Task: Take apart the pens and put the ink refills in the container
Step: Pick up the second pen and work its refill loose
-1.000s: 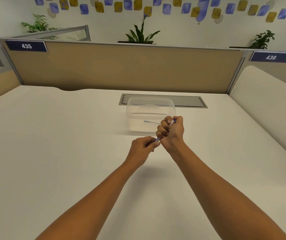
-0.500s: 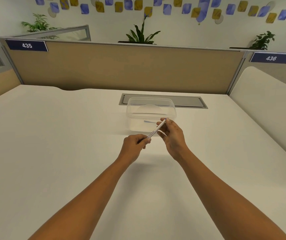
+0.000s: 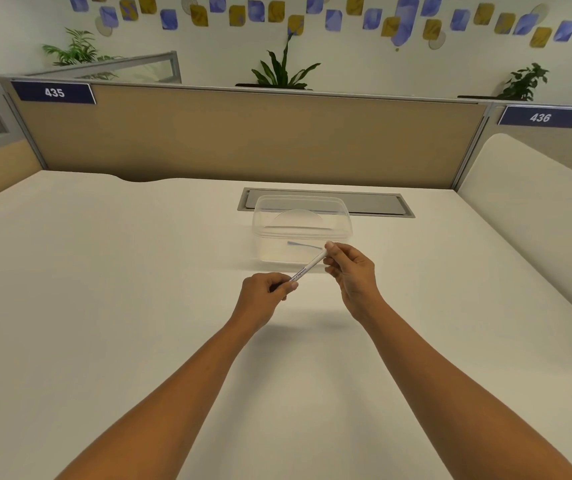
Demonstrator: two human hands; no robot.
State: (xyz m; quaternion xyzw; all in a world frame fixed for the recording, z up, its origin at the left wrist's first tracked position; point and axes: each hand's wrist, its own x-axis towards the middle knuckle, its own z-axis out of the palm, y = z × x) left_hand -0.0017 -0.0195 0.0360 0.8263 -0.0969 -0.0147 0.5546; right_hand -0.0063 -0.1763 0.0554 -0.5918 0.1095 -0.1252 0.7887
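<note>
A white pen [image 3: 307, 268] with dark print on its barrel slants up to the right above the desk. My left hand [image 3: 263, 294] grips its lower end. My right hand [image 3: 352, 271] pinches its upper end between thumb and fingertips. Just behind the hands stands a clear plastic container [image 3: 263, 216] without a lid. One thin ink refill [image 3: 303, 244] lies on its bottom. The pen's tip is hidden inside my left hand.
The white desk [image 3: 104, 271] has a grey cable hatch [image 3: 374, 202] behind the container. A tan partition [image 3: 243, 140] closes off the back, and a white side panel [image 3: 533, 209] rises at the right.
A second ago my right hand was fisted around the pen's upper part. It has since loosened to a fingertip pinch at the end, baring the white barrel. The left hand stays on the lower end.
</note>
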